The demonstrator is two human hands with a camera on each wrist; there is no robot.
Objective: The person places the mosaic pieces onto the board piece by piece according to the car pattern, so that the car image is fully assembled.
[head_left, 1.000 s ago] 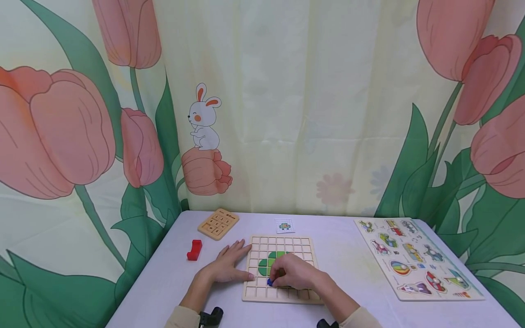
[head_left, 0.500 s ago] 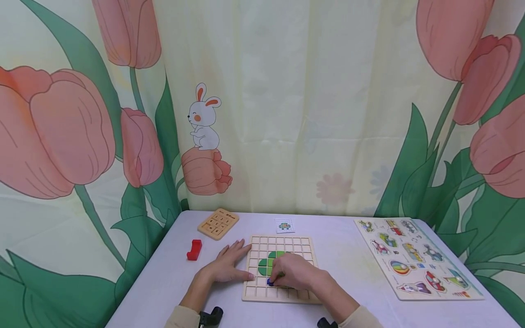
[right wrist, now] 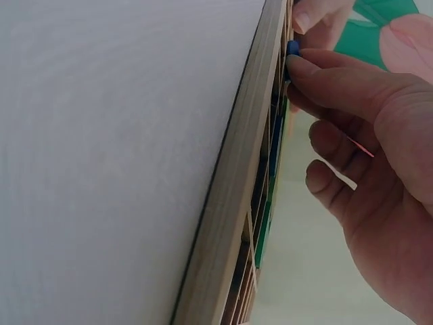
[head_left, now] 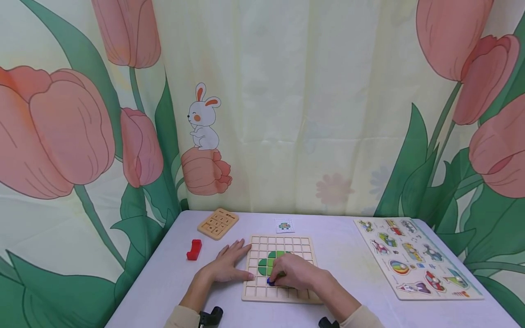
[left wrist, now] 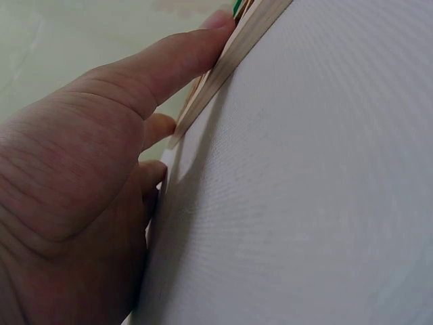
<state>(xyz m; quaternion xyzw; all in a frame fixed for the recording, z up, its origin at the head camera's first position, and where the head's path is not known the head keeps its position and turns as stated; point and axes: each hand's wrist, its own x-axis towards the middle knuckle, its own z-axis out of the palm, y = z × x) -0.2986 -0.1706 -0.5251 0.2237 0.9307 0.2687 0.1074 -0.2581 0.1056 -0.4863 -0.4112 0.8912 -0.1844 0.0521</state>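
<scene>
A wooden grid board (head_left: 257, 293) lies on the table, with green pieces (head_left: 263, 267) set in its middle squares. My right hand (head_left: 297, 272) is over the board and pinches a small blue piece (head_left: 270, 282) between thumb and fingertips at a square below the green ones. In the right wrist view this blue piece (right wrist: 292, 51) shows at the board's face, the other fingers loosely bent. My left hand (head_left: 228, 265) rests at the board's left edge with its fingers spread, the thumb (left wrist: 218, 24) lying on the rim. Part of the grid is hidden under my right hand.
A small picture card (head_left: 284, 225) lies behind the board. At the back left are a wooden number puzzle (head_left: 218, 223) and a red block (head_left: 194, 250). A large picture puzzle board (head_left: 414, 259) covers the table's right side.
My right hand and the blue piece have barely shifted over the same square. The left hand stays at the board's edge.
</scene>
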